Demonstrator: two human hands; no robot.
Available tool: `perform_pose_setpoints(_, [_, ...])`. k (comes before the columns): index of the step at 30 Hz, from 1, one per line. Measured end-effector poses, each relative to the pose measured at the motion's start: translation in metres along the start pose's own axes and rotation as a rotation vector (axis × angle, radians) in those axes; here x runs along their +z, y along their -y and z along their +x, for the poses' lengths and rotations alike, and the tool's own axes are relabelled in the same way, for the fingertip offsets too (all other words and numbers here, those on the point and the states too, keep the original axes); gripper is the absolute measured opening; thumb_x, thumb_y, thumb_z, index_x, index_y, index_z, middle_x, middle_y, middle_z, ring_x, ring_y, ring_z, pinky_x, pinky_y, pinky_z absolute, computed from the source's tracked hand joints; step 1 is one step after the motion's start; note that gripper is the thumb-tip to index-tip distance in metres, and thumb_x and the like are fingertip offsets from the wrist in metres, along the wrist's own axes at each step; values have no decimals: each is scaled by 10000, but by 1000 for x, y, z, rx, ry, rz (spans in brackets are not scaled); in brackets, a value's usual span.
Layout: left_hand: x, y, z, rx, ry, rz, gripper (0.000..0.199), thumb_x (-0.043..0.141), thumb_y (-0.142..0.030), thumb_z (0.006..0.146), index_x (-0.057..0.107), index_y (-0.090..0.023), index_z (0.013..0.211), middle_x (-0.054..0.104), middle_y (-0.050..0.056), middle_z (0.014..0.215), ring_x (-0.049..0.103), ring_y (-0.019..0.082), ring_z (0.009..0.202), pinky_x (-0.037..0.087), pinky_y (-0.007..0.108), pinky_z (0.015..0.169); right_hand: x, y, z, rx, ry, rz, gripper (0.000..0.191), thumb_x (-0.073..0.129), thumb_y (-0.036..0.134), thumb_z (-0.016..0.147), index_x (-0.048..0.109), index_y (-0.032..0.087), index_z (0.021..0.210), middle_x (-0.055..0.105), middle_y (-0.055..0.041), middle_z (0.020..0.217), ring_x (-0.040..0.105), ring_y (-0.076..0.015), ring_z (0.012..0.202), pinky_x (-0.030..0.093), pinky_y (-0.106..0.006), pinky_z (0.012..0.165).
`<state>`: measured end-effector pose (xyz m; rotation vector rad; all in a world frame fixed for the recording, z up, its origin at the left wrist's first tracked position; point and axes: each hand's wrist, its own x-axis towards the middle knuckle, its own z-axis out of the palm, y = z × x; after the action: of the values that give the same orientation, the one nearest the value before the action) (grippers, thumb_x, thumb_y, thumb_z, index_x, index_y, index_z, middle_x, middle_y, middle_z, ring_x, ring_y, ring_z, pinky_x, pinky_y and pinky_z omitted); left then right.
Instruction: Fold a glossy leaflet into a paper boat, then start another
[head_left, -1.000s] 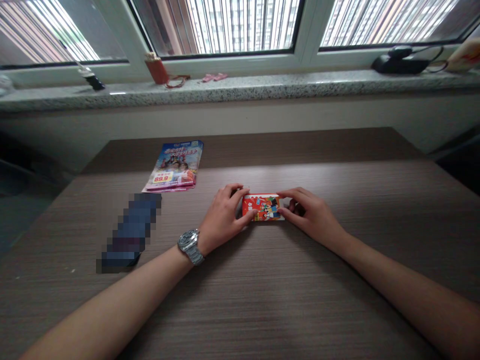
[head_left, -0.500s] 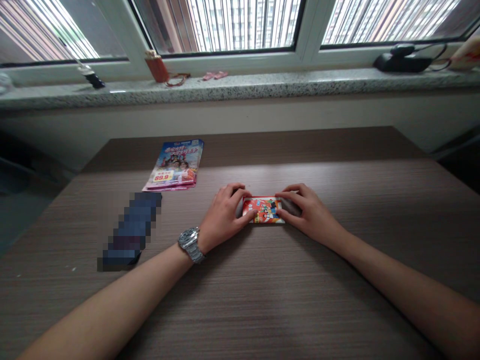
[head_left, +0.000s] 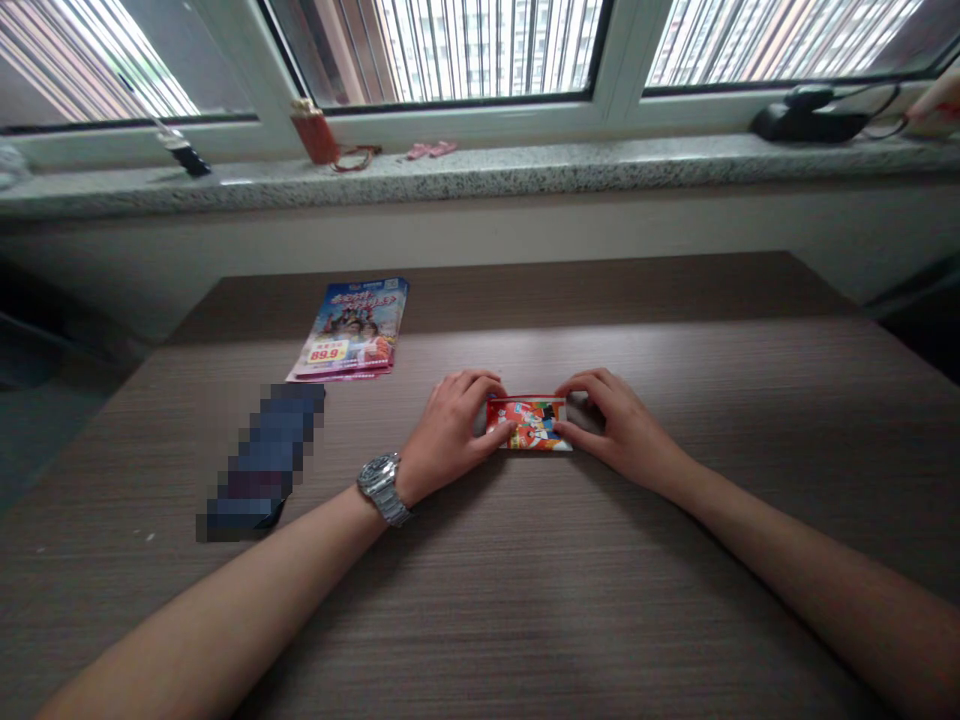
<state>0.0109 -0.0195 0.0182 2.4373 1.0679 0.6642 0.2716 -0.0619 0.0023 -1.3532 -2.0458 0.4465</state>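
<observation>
A small folded leaflet (head_left: 534,424), red with bright printed figures, lies in front of me between my hands. My left hand (head_left: 452,428), with a metal watch (head_left: 383,488) on the wrist, grips its left end; the thumb presses on the print and the fingers are at the far edge. At the other end, my right hand (head_left: 616,428) holds it the same way, thumb on the near side and fingertips at the far corner. The leaflet's underside is hidden.
A stack of printed flyers (head_left: 356,325) lies at the back left of the wooden table (head_left: 540,590). Nearer me is a dark, pixelated flat object (head_left: 266,460). On the stone windowsill (head_left: 525,177) stand a reddish-brown case (head_left: 316,135) and a black device (head_left: 810,122).
The leaflet and both hands have shifted very slightly towards me. The leaflet's far edge looks a little different, with a red strip along it. Both hands keep their grip.
</observation>
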Motion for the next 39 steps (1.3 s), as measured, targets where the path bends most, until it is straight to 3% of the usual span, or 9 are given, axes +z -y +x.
perform_pose_setpoints(7, [1, 1, 0, 6, 1, -134, 273, 688, -269, 920, 570, -190, 1153, 656, 69, 1120, 621, 221, 1030, 500, 370, 938, -2, 2, -4, 52, 27, 113, 201, 672, 256, 922, 579, 241, 1100, 638, -42, 954, 599, -214, 856, 488, -341, 747])
perform_pose_setpoints(12, [-1, 0, -1, 46, -1, -235, 369, 672, -251, 943, 554, -197, 1288, 645, 78, 1222, 626, 205, 1113, 491, 346, 988, -3, 3, -4, 88, 50, 256, 201, 676, 286, 932, 585, 248, 1107, 614, -2, 878, 579, -168, 759, 473, -301, 678])
perform_pose_setpoints(24, [-2, 0, 0, 110, -33, -295, 187, 631, -233, 987, 679, -198, 1164, 700, 64, 1085, 669, 164, 988, 532, 293, 892, -2, 7, -6, 193, 59, 575, 263, 735, 342, 897, 622, 260, 1120, 663, 3, 898, 646, -159, 811, 534, -297, 725])
perform_pose_setpoints(33, [1, -3, -2, -19, -52, -416, 166, 665, -284, 970, 708, -201, 1107, 762, 18, 1014, 707, 125, 853, 556, 211, 737, -1, 12, -6, 287, 28, 681, 295, 720, 398, 902, 640, 274, 1157, 733, -29, 1021, 696, -193, 895, 578, -338, 781])
perform_pose_setpoints(39, [2, -5, -3, -54, -60, -456, 175, 692, -300, 950, 721, -203, 1092, 766, 23, 1015, 714, 137, 876, 568, 219, 756, -3, 17, -2, 401, 20, 692, 252, 729, 426, 879, 693, 246, 1051, 779, -28, 901, 733, -200, 800, 612, -332, 696])
